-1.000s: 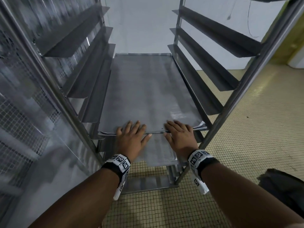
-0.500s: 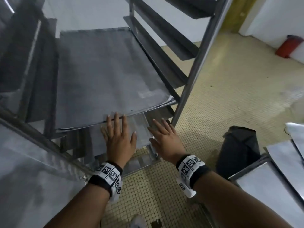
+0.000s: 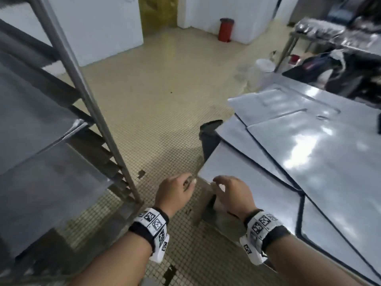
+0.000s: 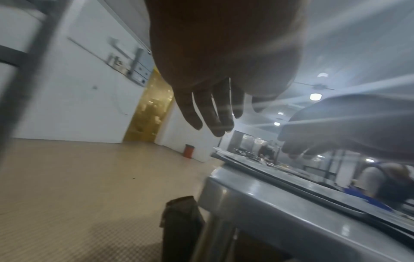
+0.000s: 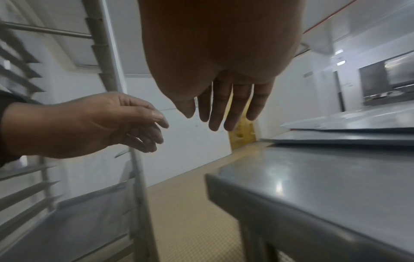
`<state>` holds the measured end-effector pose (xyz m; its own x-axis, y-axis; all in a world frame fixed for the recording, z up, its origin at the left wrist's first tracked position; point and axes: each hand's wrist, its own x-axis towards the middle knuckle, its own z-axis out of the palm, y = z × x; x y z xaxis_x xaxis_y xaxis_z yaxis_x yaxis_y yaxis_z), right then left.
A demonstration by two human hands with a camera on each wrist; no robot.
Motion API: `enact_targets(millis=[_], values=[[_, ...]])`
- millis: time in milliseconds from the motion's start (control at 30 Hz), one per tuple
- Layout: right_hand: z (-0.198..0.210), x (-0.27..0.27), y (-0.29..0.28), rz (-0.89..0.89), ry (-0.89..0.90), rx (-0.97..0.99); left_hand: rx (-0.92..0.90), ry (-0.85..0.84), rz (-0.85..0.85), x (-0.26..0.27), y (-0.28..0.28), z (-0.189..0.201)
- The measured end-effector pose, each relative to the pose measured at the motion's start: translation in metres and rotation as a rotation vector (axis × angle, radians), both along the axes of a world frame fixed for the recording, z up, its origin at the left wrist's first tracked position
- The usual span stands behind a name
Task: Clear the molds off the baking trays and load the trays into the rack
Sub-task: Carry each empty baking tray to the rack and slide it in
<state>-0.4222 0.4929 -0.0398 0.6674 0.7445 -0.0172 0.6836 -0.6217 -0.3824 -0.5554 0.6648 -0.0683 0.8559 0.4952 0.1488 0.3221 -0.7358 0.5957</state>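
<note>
Fingers of the right hand hang straight and slightly apart, holding nothing; the left hand is loosely curled beside it, also empty. A second ago both palms were flat on the front edge of a tray in the rack — now they have come off it and swung across to the near corner of the table, the right hand over that corner, the left just off its edge above the floor. The head has turned with them. That tray sits on its runners, well left of the table, so one load looks done. Further back on the table lie more trays, overlapping and bare in what shows — no molds can be made out on them. The next step is probably to take the nearest one. Beyond the table's far corner stands a dark bin.
</note>
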Motion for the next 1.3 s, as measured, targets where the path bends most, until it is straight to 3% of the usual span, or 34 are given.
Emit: enact_targets(millis=[300,433,600,967,1300], values=[[-0.012,0.089,-0.230,-0.386,0.021,0.003,-0.134,0.210,-0.290,0.150,-0.183,0.000],[-0.025,0.111,-0.323,-0.555,0.083,-0.073,-0.168,0.293,-0.370,0.189,-0.255,-0.008],[-0.034,0.124,-0.398,-0.697,0.144,-0.106,-0.162,0.324,-0.399,0.222,-0.309,-0.013],[-0.034,0.166,-0.432,-0.834,0.188,-0.131,-0.274,0.354,-0.193,0.303,-0.310,-0.025],[-0.039,0.251,-0.435,-0.769,0.262,-0.237,-0.419,0.248,-0.012,0.327,-0.296,-0.055]])
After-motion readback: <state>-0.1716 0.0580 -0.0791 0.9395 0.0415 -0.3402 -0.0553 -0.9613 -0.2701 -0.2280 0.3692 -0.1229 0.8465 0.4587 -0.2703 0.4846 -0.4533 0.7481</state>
